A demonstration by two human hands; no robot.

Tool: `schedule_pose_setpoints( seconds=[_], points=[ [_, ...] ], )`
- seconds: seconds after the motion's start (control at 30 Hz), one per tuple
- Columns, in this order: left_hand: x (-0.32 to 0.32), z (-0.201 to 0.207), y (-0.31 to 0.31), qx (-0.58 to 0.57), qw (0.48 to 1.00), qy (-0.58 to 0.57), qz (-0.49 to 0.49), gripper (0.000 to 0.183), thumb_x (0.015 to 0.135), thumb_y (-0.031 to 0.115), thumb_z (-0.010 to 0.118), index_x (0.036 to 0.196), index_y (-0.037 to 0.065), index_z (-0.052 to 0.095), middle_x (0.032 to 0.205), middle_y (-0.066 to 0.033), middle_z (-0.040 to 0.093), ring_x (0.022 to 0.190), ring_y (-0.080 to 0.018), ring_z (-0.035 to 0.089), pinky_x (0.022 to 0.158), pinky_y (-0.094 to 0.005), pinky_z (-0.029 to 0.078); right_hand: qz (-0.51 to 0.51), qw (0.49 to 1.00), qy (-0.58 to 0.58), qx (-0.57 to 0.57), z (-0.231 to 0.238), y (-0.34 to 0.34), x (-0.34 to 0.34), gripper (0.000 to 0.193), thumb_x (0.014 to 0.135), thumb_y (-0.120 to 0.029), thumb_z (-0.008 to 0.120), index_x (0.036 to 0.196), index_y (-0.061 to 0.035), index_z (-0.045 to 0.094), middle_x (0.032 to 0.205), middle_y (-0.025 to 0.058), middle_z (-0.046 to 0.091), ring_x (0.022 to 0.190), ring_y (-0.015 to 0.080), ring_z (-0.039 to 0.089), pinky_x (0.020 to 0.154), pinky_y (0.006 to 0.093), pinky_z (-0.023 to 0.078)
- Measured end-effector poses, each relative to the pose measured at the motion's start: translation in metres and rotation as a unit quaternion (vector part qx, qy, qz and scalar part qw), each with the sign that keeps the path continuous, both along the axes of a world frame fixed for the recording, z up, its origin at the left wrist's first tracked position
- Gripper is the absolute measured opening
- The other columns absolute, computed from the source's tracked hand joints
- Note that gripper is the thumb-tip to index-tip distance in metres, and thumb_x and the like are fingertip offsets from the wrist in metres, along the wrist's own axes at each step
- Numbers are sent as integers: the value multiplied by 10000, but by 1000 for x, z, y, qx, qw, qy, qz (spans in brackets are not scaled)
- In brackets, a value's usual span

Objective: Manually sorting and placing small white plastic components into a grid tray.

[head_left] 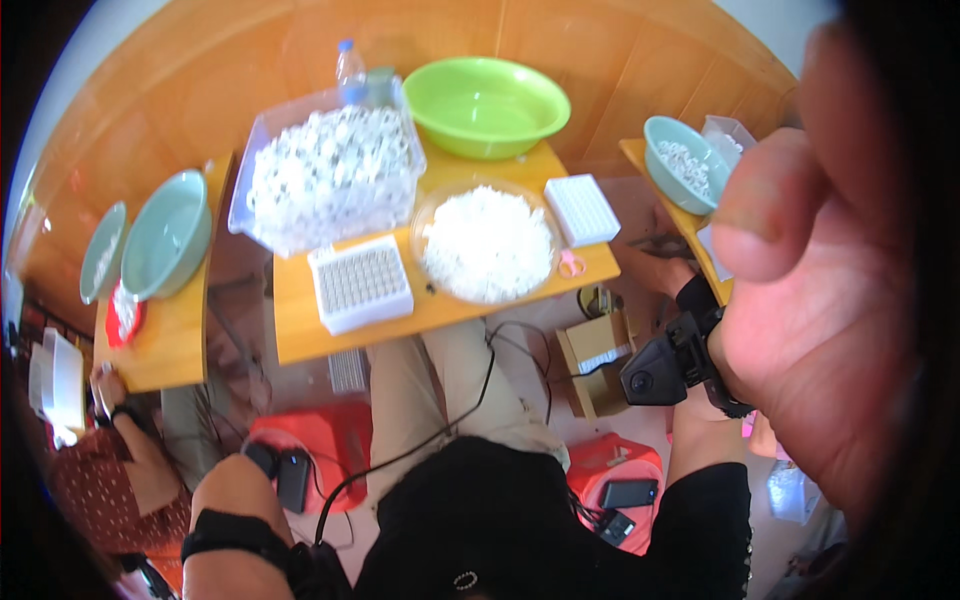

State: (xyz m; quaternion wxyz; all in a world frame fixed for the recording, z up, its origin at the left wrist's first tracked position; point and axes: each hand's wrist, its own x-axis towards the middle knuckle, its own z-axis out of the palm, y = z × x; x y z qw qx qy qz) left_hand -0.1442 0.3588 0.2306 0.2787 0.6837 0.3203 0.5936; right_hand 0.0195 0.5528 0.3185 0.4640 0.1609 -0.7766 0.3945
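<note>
My right hand [800,270] is raised very close to the camera at the right. Its thumb and one finger show apart, with nothing visible between them; the other fingertips run out of sight. On that wrist sits a black strap with a small camera [655,375]. My left arm [235,500] shows at lower left with a black strap, its hand out of view. Before me on the wooden table [440,315] stand a white rack with a grid of holes [362,285], a round clear bowl of small white parts [487,245], and a second white rack [582,210].
A clear bin [330,180] heaped with white parts, a green basin [487,105] and a bottle [349,72] stand at the back. Pink scissors [572,264] lie by the right edge. Side tables hold blue-green basins [168,235]. A co-worker's arm [140,460] shows at left. Cables [440,432] cross my lap.
</note>
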Motion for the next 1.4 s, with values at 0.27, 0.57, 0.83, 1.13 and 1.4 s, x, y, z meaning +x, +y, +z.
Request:
schedule_pose_setpoints(
  seconds=[0.27, 0.57, 0.83, 1.13, 1.4],
  points=[
    [-24, 32, 35, 74, 994, 56, 56, 433, 888, 227, 481, 1209, -64, 468, 1183, -238, 511, 1120, -297, 514, 920, -390, 420, -82, 993, 56, 67, 47, 19, 9, 960, 635, -257, 785, 1369, -46, 203, 1282, 187, 384, 1057, 313, 543, 786, 346, 512],
    [-59, 39, 23, 117, 972, 83, 186, 417, 882, 210, 480, 1195, -65, 477, 1171, -236, 514, 1106, -291, 521, 907, -384, 430, -106, 985, 92, 98, 70, 19, -11, 930, 649, -227, 773, 1367, -48, 209, 1283, 185, 383, 1061, 316, 541, 788, 344, 512],
    [-84, 30, -8, 135, 932, 90, 324, 402, 877, 196, 478, 1182, -66, 484, 1161, -233, 517, 1094, -286, 527, 896, -379, 438, -100, 983, 110, 108, 77, 16, -37, 904, 663, -200, 762, 1365, -51, 213, 1285, 184, 383, 1064, 318, 539, 789, 342, 512],
    [-84, -5, -52, 116, 865, 63, 483, 386, 871, 179, 477, 1168, -67, 492, 1149, -231, 520, 1080, -281, 534, 883, -374, 448, -73, 995, -3, 68, 68, 28, -68, 680, 721, -2, 645, 1316, -45, 320, 1275, 143, 411, 1102, 301, 516, 810, 330, 508],
    [-75, -13, -89, 93, 795, 66, 596, 372, 866, 165, 475, 1155, -67, 500, 1139, -228, 523, 1068, -276, 540, 871, -369, 456, -303, 814, -436, 236, -120, 231, -159, 426, 678, -197, 707, 1062, -60, 585, 1051, 181, 579, 1021, 336, 531, 872, 395, 421]
  ],
)
